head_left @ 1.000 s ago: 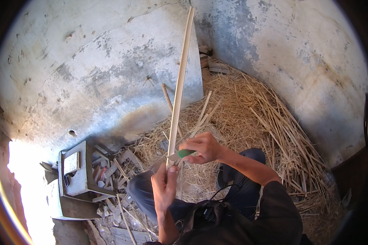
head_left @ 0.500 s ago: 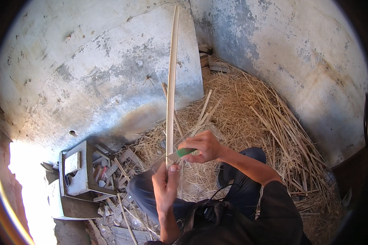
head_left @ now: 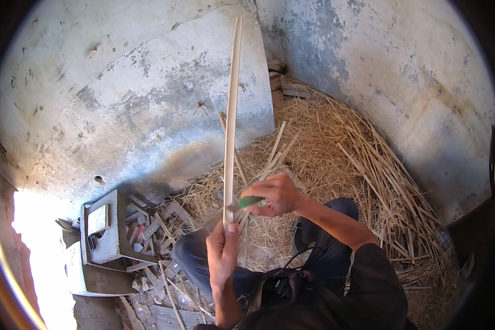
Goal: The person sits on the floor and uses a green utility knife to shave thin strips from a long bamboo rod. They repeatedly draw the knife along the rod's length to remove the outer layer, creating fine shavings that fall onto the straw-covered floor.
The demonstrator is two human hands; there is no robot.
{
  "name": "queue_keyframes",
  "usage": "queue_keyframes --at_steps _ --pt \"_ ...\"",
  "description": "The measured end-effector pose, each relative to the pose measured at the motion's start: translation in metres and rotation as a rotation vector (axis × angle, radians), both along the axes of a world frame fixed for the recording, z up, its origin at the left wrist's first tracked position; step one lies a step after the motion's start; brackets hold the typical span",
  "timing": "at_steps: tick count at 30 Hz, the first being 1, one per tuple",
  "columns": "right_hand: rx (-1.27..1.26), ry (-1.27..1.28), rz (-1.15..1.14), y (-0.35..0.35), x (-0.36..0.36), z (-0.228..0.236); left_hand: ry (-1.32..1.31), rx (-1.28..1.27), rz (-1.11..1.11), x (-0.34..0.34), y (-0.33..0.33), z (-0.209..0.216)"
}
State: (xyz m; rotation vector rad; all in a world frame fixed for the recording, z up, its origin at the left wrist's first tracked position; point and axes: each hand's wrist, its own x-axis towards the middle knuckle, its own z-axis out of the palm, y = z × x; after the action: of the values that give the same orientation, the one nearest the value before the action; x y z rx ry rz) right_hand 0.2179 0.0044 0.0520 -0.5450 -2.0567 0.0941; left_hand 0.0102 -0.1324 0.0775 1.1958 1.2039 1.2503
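A long, pale split strip of cane or bamboo (head_left: 232, 126) stands up and away from me, with a groove along its length. My left hand (head_left: 223, 246) is closed around its near end, thumb on top. My right hand (head_left: 275, 193) grips a knife by its green handle (head_left: 249, 201), just above and to the right of my left hand. The short blade is blurred and lies against or very close to the strip's right edge; which of the two I cannot tell.
Straw-like shavings (head_left: 313, 146) cover the floor ahead, with a heap of long split strips (head_left: 388, 181) along the right wall. A worn wooden frame (head_left: 102, 242) stands at left among scraps. A thin stick (head_left: 239, 165) leans behind the strip. Peeling walls (head_left: 148, 110) enclose the corner.
The strip's far tip has dropped a little toward me. My right hand and the knife have shifted slightly up along the strip; my left hand keeps its hold.
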Motion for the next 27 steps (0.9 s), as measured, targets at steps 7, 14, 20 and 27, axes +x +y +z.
queue_keyframes --at_steps 7,14,20,27 --pt "-0.23 0.275 -0.247 0.056 0.054 -0.002 -0.081 -0.175 -0.109 -0.006 -0.024 -0.023" --pt "-0.335 0.233 0.016 0.035 0.036 -0.011 -0.132 -0.147 -0.054 0.002 -0.024 -0.015" --pt "-0.17 0.018 0.137 0.009 0.0 -0.005 -0.058 -0.077 -0.028 -0.001 -0.008 -0.014" --pt "-0.078 0.014 0.182 0.002 -0.011 -0.01 -0.029 -0.048 0.004 0.004 -0.005 -0.007"
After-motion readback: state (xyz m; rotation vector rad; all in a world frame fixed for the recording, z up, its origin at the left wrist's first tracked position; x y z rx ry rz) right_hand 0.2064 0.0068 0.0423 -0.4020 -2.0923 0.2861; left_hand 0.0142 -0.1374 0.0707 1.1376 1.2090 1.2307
